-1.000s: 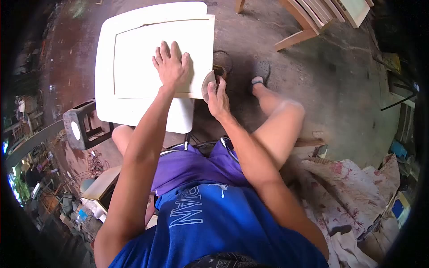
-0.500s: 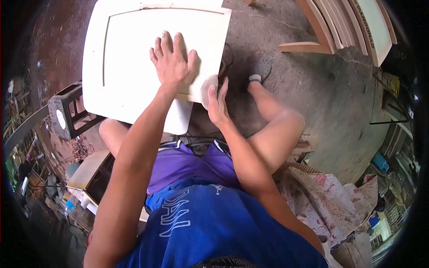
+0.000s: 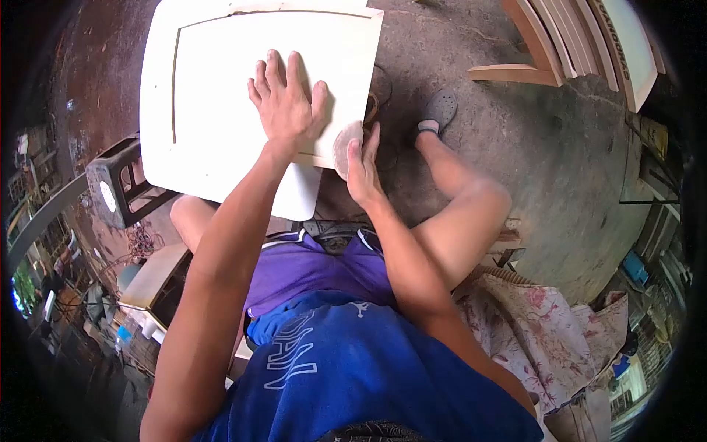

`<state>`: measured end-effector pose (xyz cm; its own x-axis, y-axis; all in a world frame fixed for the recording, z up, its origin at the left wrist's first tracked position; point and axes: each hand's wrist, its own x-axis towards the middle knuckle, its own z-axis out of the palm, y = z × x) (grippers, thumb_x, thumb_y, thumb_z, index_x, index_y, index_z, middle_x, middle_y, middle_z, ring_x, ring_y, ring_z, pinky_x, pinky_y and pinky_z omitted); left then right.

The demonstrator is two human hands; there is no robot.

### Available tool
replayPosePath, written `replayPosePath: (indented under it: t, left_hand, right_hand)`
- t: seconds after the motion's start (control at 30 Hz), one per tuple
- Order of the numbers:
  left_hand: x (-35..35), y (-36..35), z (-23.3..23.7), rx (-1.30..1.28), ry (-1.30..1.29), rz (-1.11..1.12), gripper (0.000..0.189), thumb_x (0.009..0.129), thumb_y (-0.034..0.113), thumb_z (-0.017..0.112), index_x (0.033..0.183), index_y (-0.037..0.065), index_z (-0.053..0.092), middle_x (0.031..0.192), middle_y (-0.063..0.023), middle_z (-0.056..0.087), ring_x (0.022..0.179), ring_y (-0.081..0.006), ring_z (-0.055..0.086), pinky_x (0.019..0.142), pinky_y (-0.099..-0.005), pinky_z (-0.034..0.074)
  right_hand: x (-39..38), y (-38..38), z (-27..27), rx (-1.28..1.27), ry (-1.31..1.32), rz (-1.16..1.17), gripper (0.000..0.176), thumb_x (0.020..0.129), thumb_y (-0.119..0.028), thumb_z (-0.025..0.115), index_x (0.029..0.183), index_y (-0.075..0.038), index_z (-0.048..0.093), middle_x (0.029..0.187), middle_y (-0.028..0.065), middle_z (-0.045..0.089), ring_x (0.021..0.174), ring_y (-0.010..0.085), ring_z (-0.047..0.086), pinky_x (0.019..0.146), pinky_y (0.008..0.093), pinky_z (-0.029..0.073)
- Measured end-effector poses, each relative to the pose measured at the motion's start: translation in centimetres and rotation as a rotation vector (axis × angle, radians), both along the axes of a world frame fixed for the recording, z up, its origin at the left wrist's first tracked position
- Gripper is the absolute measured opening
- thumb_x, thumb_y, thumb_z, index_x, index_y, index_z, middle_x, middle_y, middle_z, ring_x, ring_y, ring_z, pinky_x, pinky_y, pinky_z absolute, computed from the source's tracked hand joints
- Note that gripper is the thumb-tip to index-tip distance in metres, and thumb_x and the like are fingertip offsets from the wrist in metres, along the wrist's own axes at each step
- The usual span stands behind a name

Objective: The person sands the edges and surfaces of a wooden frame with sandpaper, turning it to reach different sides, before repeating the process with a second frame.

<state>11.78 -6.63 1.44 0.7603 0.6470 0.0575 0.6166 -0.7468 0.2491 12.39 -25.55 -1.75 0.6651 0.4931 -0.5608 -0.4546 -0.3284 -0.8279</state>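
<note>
A cream-white panel with a thin groove along its face lies before me, over another white surface. My left hand rests flat on the panel with its fingers spread. At the panel's near right corner, my right hand presses a round, pale sanding disc against the edge. Its thumb lies on the disc's outer side, and the other fingers reach along the edge, partly hidden. Below the corner, a white rounded piece shows between my knees.
A dark plastic stool stands left of the panel. Several wooden-edged panels lean at the upper right. Floral cloth lies at the lower right, and a small table is at the lower left. My foot wears a grey clog.
My right hand and the disc stay at the panel's corner, with only a slight shift. The left hand keeps its place on the panel. The whole view has moved slightly.
</note>
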Motion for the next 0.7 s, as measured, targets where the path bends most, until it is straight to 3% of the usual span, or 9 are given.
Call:
replayPosePath:
  t: [0.07,0.17,0.27,0.37,0.5,0.63,0.67,0.7]
  left_hand:
    - [0.5,0.2,0.0,0.025,-0.005,-0.003,0.072,0.099,0.047,0.056,0.158,0.011,0.038,0.164,-0.0294,0.027,0.153,-0.0515,0.02,0.123,-0.0661,0.014]
    - [0.4,0.3,0.0,0.021,0.002,-0.01,0.076,0.097,0.052,0.054,0.158,0.01,0.039,0.165,-0.0278,0.026,0.153,-0.0512,0.021,0.124,-0.0672,0.012]
    - [0.5,0.3,0.0,0.026,0.004,-0.012,0.076,0.097,0.051,0.055,0.158,0.01,0.04,0.165,-0.0281,0.026,0.153,-0.0513,0.021,0.124,-0.0672,0.012]
    - [0.6,0.2,0.4,0.006,0.006,0.0,0.075,0.096,0.051,0.056,0.158,0.01,0.04,0.165,-0.0275,0.026,0.153,-0.0511,0.021,0.123,-0.0673,0.013]
    - [0.7,0.4,0.0,0.003,0.008,0.026,0.076,0.096,0.051,0.057,0.158,0.01,0.04,0.164,-0.0268,0.027,0.153,-0.0503,0.021,0.124,-0.0671,0.013]
    - [0.7,0.6,-0.2,0.016,0.006,0.002,0.076,0.096,0.053,0.056,0.158,0.011,0.04,0.165,-0.0258,0.027,0.154,-0.0499,0.019,0.124,-0.0667,0.012]
    - [0.4,0.3,-0.1,0.019,0.021,0.001,0.077,0.096,0.053,0.056,0.158,0.012,0.04,0.165,-0.0256,0.027,0.154,-0.0501,0.019,0.124,-0.0665,0.012]
    - [0.2,0.2,-0.3,0.014,0.025,-0.003,0.077,0.096,0.053,0.056,0.158,0.012,0.04,0.165,-0.0256,0.027,0.154,-0.0501,0.019,0.124,-0.0665,0.012]
  right_hand:
    - [4.4,2.5,-0.5,0.022,-0.123,0.026,0.114,0.101,-0.073,0.041,0.162,0.007,-0.011,0.17,0.0359,-0.007,0.159,0.0471,-0.002,0.13,0.0523,0.005]
    - [13.3,8.5,-1.0,0.015,-0.196,-0.053,0.108,0.102,-0.069,0.044,0.163,0.008,-0.002,0.169,0.0371,0.006,0.159,0.0467,0.01,0.131,0.0492,0.009]
    - [18.1,11.0,-0.6,0.004,-0.253,-0.013,0.108,0.104,-0.069,0.04,0.162,0.012,-0.003,0.17,0.0364,0.005,0.159,0.0473,0.006,0.131,0.0489,0.009]
    - [14.5,8.7,-0.3,0.062,-0.168,0.012,0.113,0.101,-0.074,0.038,0.162,0.011,-0.004,0.17,0.0361,0.007,0.16,0.0471,0.004,0.13,0.0512,0.008]
    - [2.0,0.6,0.5,0.046,-0.1,0.123,0.12,0.097,-0.08,0.039,0.162,0.009,-0.009,0.169,0.0371,0.002,0.159,0.0481,0.003,0.129,0.0537,0.008]
    - [5.6,2.1,-0.1,0.049,-0.09,0.12,0.119,0.098,-0.079,0.039,0.162,0.008,-0.011,0.17,0.0353,-0.002,0.16,0.0453,-0.002,0.129,0.0519,0.007]
    - [7.4,4.1,-3.5,0.031,-0.136,0.067,0.118,0.099,-0.079,0.038,0.163,0.009,-0.008,0.171,0.0339,0.0,0.16,0.0437,0.003,0.13,0.0496,0.009]
    - [10.9,6.1,-2.2,0.133,-0.129,0.036,0.115,0.1,-0.078,0.036,0.163,0.009,-0.004,0.171,0.0328,0.003,0.16,0.042,0.007,0.13,0.0458,0.011]
